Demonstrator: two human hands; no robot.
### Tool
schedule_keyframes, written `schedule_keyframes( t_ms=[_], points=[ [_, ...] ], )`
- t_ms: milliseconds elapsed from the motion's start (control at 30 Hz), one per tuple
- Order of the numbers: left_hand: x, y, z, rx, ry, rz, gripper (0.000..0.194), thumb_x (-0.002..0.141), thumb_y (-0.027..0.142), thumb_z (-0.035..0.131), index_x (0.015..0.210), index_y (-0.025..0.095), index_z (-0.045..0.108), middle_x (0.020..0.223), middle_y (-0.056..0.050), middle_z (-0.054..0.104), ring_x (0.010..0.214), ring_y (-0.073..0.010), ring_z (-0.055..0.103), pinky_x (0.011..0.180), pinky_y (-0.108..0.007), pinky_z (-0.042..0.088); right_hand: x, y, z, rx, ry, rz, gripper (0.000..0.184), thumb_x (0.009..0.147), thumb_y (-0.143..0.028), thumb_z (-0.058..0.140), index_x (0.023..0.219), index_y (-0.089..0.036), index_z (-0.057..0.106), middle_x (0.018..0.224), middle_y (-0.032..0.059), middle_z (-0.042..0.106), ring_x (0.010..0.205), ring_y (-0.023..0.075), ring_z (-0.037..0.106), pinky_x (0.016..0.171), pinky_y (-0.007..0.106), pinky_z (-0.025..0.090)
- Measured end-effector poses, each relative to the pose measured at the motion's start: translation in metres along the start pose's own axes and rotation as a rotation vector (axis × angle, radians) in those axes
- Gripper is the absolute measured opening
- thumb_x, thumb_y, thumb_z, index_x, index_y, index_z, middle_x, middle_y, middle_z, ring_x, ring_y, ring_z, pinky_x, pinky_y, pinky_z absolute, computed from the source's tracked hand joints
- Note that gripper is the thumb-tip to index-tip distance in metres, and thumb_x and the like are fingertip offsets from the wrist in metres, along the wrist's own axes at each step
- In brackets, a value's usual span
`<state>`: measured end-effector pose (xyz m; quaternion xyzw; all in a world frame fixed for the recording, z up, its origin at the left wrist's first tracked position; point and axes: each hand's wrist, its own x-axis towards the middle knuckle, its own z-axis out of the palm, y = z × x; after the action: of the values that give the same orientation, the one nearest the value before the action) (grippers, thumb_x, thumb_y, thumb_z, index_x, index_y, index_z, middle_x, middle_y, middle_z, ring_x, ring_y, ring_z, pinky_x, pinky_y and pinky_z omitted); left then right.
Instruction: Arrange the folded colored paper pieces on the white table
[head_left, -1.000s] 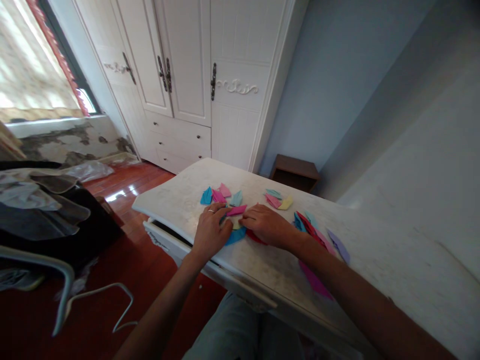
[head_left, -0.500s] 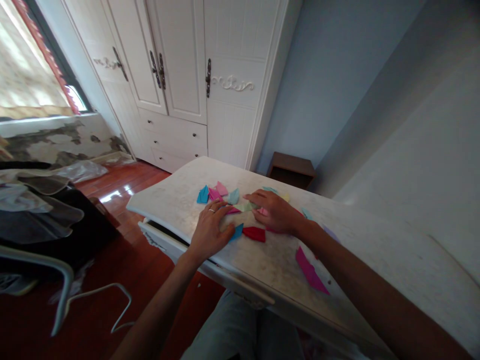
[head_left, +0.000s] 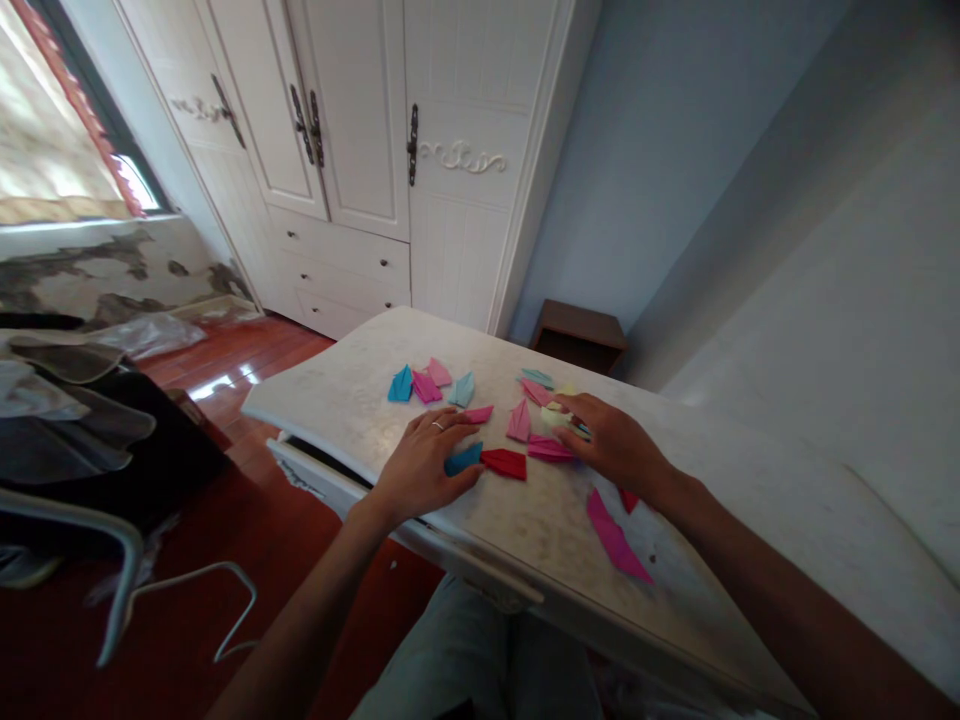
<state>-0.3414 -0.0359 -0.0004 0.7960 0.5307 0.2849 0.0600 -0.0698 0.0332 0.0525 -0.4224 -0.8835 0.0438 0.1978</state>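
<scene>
Several folded coloured paper pieces lie scattered on a white marbled table (head_left: 540, 520). My left hand (head_left: 421, 468) rests flat near the table's front edge, fingers spread, fingertips on a blue piece (head_left: 463, 459). A red piece (head_left: 505, 463) lies just right of it. My right hand (head_left: 611, 443) lies over a pile of pieces further right, fingers bent onto a pale yellow piece (head_left: 554, 416) and a pink piece (head_left: 548, 449). A long magenta piece (head_left: 615, 538) lies beside my right forearm.
A small group of blue, pink and teal pieces (head_left: 427, 384) sits at the table's far left. A white wardrobe (head_left: 390, 160) stands behind, a brown stool (head_left: 581, 335) beside it. Dark clutter and a metal chair frame (head_left: 127, 570) stand on the red floor at left.
My right hand has slid to the right across the pieces, uncovering the red and pink pieces. My left hand stayed near the blue piece. The view has shifted slightly.
</scene>
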Motion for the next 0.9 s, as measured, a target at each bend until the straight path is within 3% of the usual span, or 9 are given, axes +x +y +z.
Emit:
schedule_keyframes(
  t_ms=[233,400,500,633,767,900],
  points=[
    [0.001,0.002,-0.005,0.033,-0.088,0.055,0.032,0.088,0.046,0.057,0.114,0.031,0.070,0.138,-0.006,0.055,0.137,-0.0332,0.037,0.111,-0.055,0.032,0.003,-0.003,-0.004,0.200,0.129,0.027,0.032,0.089,-0.033,0.054,0.112,-0.017,0.068,0.105,0.0082,0.073,0.096,0.0229,0.069,0.088,0.036,0.052],
    [0.000,0.001,-0.005,-0.007,-0.042,0.061,0.029,0.087,0.045,0.059,0.109,0.029,0.072,0.137,-0.007,0.055,0.136,-0.0330,0.038,0.111,-0.055,0.034,0.006,0.026,-0.003,0.138,0.143,0.114,0.035,0.086,-0.032,0.054,0.113,-0.016,0.068,0.110,0.0100,0.072,0.101,0.0245,0.068,0.094,0.039,0.050],
    [-0.002,-0.002,-0.002,-0.050,0.045,0.043,0.027,0.087,0.042,0.059,0.105,0.025,0.073,0.132,-0.009,0.058,0.131,-0.0310,0.045,0.109,-0.052,0.038,0.005,0.054,-0.002,0.037,0.072,0.291,0.046,0.085,-0.033,0.055,0.124,-0.010,0.062,0.124,0.0161,0.065,0.113,0.0277,0.062,0.102,0.042,0.044],
    [-0.002,-0.007,0.003,-0.097,0.153,-0.008,0.023,0.087,0.039,0.061,0.097,0.023,0.073,0.123,-0.010,0.063,0.124,-0.0286,0.051,0.106,-0.050,0.042,-0.004,0.078,-0.002,0.004,-0.131,0.491,0.063,0.085,-0.044,0.057,0.134,-0.005,0.054,0.137,0.0217,0.054,0.126,0.0320,0.053,0.107,0.044,0.040],
    [0.000,-0.010,0.005,-0.118,0.144,-0.014,0.021,0.084,0.039,0.064,0.096,0.024,0.073,0.122,-0.009,0.063,0.122,-0.0287,0.053,0.106,-0.050,0.043,-0.018,0.081,-0.002,0.017,-0.204,0.489,0.067,0.085,-0.049,0.058,0.136,-0.007,0.053,0.140,0.0200,0.052,0.128,0.0329,0.051,0.107,0.046,0.039],
    [0.001,-0.012,0.006,-0.128,0.142,-0.023,0.022,0.087,0.039,0.060,0.096,0.024,0.074,0.122,-0.009,0.063,0.122,-0.0290,0.052,0.105,-0.051,0.043,-0.030,0.081,-0.004,0.016,-0.165,0.440,0.059,0.082,-0.037,0.063,0.133,-0.009,0.056,0.140,0.0180,0.053,0.128,0.0322,0.050,0.108,0.046,0.037]
  ],
)
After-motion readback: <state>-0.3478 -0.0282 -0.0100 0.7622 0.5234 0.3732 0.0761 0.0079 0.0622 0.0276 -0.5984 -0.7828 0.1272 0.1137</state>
